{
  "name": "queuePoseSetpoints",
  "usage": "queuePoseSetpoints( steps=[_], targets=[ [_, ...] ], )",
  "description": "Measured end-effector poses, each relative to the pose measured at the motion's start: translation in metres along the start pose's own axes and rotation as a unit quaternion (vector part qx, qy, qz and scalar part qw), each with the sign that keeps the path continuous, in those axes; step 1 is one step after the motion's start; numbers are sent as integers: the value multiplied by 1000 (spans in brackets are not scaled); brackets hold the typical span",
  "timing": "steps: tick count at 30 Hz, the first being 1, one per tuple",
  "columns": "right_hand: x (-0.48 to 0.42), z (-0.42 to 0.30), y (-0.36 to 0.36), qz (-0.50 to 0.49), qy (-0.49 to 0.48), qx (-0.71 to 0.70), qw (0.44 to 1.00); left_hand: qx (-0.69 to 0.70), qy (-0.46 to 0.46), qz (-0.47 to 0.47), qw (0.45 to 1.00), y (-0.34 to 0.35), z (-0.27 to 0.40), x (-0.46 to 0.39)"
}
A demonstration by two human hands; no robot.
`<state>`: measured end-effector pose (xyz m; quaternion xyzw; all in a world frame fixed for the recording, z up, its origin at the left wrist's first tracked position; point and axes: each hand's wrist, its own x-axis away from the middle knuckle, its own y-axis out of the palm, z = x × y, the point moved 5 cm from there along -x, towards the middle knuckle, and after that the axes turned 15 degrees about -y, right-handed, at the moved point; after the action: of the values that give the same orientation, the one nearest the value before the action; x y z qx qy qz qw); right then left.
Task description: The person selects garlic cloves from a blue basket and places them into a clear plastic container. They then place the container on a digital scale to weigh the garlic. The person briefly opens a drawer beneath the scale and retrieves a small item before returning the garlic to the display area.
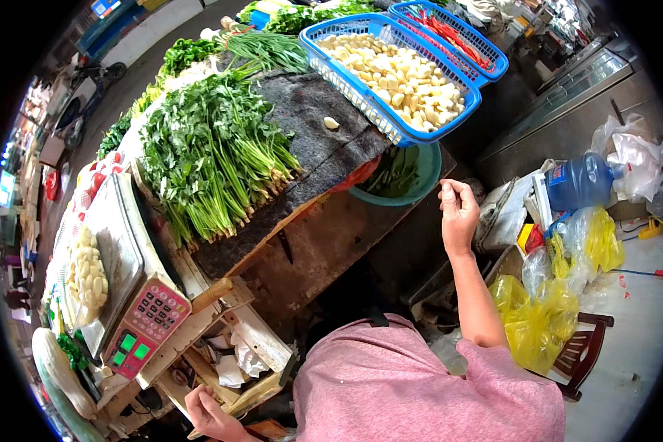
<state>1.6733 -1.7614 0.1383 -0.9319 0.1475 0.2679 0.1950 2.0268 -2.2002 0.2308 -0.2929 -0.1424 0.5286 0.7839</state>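
Note:
My left hand [212,415] is low in the view, fingers curled, beside an open wooden drawer [258,395] holding crumpled white papers [237,362]. Nothing shows in its grasp. Raised out to the right, my right hand [458,215] has bent fingers with the thumb laid against them, and no object is visible in it. The nearest thing to it is a green plastic basin [433,171] with leafy stems [395,171] inside. Above the basin stands a blue plastic basket [359,91] of peeled garlic cloves [398,72].
Bunched celery-like greens [215,149] lie on a dark cloth [320,143] with one loose garlic clove [331,122]. A digital scale [149,315] stands left, with bagged garlic [88,271] near its pan. Red chillies [453,33] fill another basket. Yellow plastic bags [536,320] and a water jug [577,182] are right.

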Motion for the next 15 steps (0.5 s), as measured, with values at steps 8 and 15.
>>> queuePoseSetpoints(
  steps=[8, 15],
  targets=[
    [8, -28, 1, -31, 7, -35, 999, 651, 225, -475, 547, -60, 102, -20],
    [-18, -81, 39, -110, -130, -84, 982, 538, 326, -521, 577, -43, 208, 35]
  ],
)
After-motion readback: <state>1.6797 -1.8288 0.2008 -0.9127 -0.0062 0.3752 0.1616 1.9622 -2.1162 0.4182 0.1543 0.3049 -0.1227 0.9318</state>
